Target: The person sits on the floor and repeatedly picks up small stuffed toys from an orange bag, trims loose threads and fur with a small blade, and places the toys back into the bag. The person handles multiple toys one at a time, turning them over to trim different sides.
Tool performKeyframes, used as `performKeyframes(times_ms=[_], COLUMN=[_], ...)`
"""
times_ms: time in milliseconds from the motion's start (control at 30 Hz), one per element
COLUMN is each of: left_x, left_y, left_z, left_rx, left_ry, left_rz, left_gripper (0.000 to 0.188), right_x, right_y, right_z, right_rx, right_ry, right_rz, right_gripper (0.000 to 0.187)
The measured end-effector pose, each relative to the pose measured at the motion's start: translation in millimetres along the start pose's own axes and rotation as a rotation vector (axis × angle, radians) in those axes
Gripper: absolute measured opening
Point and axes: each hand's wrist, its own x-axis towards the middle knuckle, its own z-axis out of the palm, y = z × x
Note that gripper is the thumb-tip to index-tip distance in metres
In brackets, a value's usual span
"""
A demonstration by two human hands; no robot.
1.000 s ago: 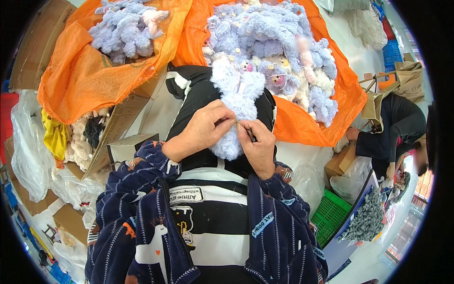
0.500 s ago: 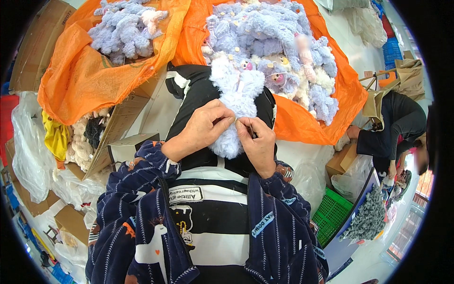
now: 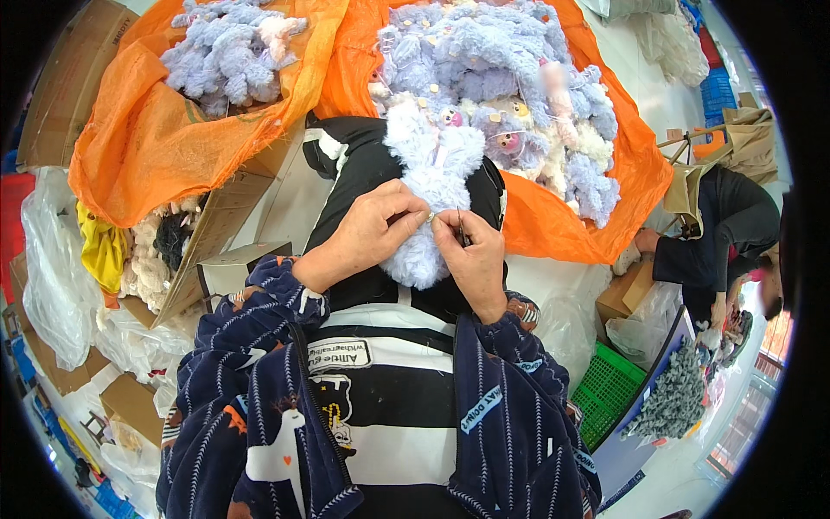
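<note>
A pale lilac plush toy skin (image 3: 432,177) lies lengthwise over my lap, limbs spread at its far end. My left hand (image 3: 373,227) is closed at its left side, thumb and forefinger pinching the fur near the middle. Opposite it, my right hand (image 3: 474,264) is closed too, its thumb and forefinger meeting the left fingertips at the same spot. A slim dark tool (image 3: 463,232) sticks out between the fingers of my right hand; its kind is mostly hidden. Whatever lies exactly between the fingertips is too small to make out.
Ahead, an orange sack (image 3: 635,199) bears a heap of lilac plush pieces (image 3: 493,52), some with pink faces. Another orange sack (image 3: 130,164) with more plush lies on a carton at left. At right are a green crate (image 3: 605,394) and a bending person (image 3: 726,225).
The dark tool in my right hand has tilted more upright and shows more, as the right fingers shift slightly. My left hand and the plush stay nearly in place.
</note>
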Motion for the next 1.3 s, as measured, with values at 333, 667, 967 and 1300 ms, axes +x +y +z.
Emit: performKeyframes(times_ms=[333, 667, 967, 1300], left_x=[0, 1, 2, 2], left_y=[8, 2, 5, 6], left_z=[-4, -1, -4, -4], left_rx=[-0.007, -0.023, -0.081, -0.095], left_ry=[-0.039, -0.002, -0.078, -0.073], left_rz=[-0.030, -0.002, -0.116, -0.119], left_gripper=[0.010, 0.010, 0.010, 0.010], right_x=[1, 0, -3, -1], right_y=[2, 10, -4, 0], right_z=[0, 3, 4, 0], right_rx=[0.021, 0.017, -0.112, -0.205], right_ry=[-0.006, -0.016, 0.051, 0.004], right_rz=[0.013, 0.030, -0.081, -0.320], right_gripper=[0.013, 0.014, 0.014, 0.022])
